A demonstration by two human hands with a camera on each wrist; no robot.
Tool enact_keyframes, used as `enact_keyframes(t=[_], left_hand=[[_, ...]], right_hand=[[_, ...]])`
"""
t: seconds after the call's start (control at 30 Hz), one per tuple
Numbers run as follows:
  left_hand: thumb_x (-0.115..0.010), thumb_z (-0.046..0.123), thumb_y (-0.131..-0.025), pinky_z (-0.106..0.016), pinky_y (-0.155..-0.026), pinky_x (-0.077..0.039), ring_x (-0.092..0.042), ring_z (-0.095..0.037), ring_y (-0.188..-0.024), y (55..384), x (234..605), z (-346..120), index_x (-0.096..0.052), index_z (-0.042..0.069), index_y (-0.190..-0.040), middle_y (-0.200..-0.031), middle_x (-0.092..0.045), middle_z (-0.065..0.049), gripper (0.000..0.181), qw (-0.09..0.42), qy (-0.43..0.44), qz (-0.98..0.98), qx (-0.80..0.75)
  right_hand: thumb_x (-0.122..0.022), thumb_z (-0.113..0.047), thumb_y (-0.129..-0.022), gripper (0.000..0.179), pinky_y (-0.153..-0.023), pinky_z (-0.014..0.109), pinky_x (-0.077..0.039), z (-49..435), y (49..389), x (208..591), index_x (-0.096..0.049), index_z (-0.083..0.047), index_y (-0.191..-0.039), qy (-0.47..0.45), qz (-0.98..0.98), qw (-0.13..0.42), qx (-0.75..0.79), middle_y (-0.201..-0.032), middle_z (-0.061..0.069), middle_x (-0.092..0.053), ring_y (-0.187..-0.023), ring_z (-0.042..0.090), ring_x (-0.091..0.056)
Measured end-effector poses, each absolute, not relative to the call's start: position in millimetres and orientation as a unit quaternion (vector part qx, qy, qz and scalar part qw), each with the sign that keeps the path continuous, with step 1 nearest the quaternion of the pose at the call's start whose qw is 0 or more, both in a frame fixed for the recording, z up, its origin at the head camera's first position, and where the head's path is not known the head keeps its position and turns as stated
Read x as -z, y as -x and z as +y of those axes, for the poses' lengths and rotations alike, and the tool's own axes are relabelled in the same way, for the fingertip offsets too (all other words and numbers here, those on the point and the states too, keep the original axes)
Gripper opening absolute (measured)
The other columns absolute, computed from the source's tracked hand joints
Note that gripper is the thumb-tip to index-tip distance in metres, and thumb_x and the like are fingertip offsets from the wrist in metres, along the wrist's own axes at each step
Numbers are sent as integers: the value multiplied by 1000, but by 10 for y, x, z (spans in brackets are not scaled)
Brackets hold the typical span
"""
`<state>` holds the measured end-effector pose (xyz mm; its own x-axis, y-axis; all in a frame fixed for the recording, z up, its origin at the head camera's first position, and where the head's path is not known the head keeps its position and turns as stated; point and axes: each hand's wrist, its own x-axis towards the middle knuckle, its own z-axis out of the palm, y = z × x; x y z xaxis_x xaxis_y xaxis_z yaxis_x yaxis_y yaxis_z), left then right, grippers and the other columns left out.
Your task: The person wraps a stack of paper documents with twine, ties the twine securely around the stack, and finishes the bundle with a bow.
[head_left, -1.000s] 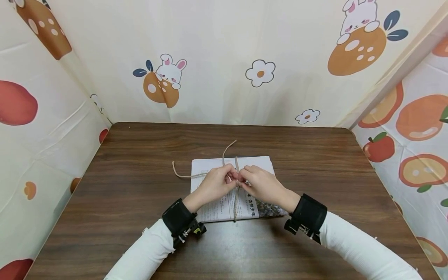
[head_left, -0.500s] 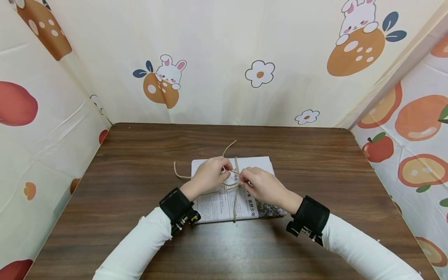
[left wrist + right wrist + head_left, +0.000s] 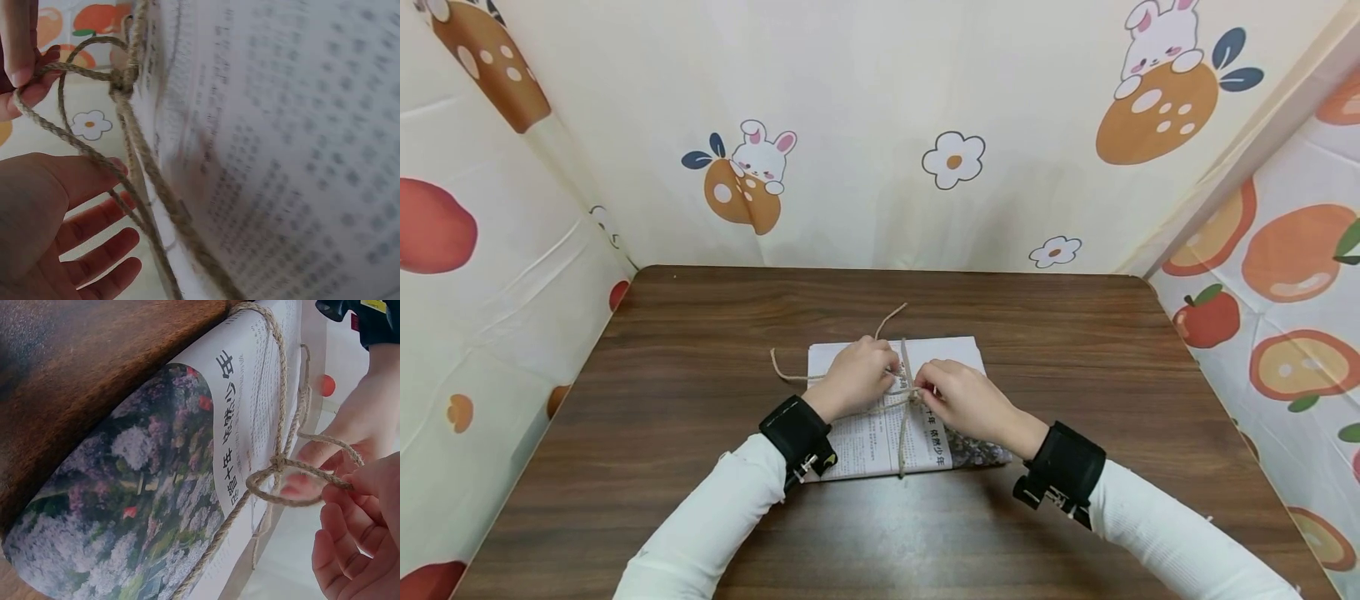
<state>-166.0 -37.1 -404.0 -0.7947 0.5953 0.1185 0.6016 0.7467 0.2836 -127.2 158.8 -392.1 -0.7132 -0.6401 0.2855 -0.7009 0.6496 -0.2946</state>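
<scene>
A stack of folded newspapers [image 3: 880, 450] lies flat on the table, bound crosswise with brown twine [image 3: 902, 442]. At the crossing sits a knot [image 3: 278, 462], with a twine loop [image 3: 256, 486] standing out from it. My right hand [image 3: 958, 396] pinches this loop between thumb and fingertips, just right of the knot. On the left, my left hand [image 3: 859, 377] hovers over the paper; in the left wrist view its fingers [image 3: 103, 253] are spread and loosely bent, and a strand runs across its thumb. In the head view its fingertips are partly hidden.
Two loose twine ends stick out past the newspapers, one toward the back [image 3: 891, 320] and one to the left [image 3: 784, 373]. The brown wooden table [image 3: 1037, 325] meets a printed curtain [image 3: 850, 100] at its back edge. More printed cloth hangs at both sides.
From beside the right hand at the knot, my left hand has moved left, drawing a strand at first, and now its fingers are loosened. My right hand stays by the knot.
</scene>
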Motion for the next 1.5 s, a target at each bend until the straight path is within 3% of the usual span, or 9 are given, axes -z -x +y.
enact_keyframes(t=[0.2,0.7,1.2,1.5], left_hand=[[-62,11,-83,-31,-66,-43,-56,-16,-77,1639,4098,-501,-64,17,-73,-76,-60,5,11,31,313,-931,186],[-64,11,-83,-34,-69,-45,-54,-13,-71,1608,4009,-858,-66,17,-79,-76,-63,5,8,77,316,-931,166],[-66,10,-82,-28,-62,-41,-48,-7,-62,1387,3909,-1175,-68,14,-84,-76,-64,4,6,69,319,-933,148],[-65,8,-81,-18,-46,-33,-40,-3,-53,1173,3914,-1230,-67,14,-89,-67,-55,9,10,37,307,-938,158]], right_hand=[[-61,-10,-86,7,-60,21,-41,1594,1271,3921,-57,-15,-83,-362,-908,74,-198,-75,-8,-52,-67,4,-47],[-56,-9,-87,8,-58,20,-40,1604,1292,3914,-57,-15,-82,-337,-917,56,-204,-73,-9,-53,-65,4,-46],[-57,-11,-88,7,-54,19,-38,1605,1333,3886,-59,-16,-84,-296,-926,38,-229,-72,-9,-56,-59,2,-45],[-57,-10,-88,6,-51,20,-37,1595,1355,3856,-59,-14,-84,-286,-927,39,-239,-70,-8,-55,-57,3,-44]])
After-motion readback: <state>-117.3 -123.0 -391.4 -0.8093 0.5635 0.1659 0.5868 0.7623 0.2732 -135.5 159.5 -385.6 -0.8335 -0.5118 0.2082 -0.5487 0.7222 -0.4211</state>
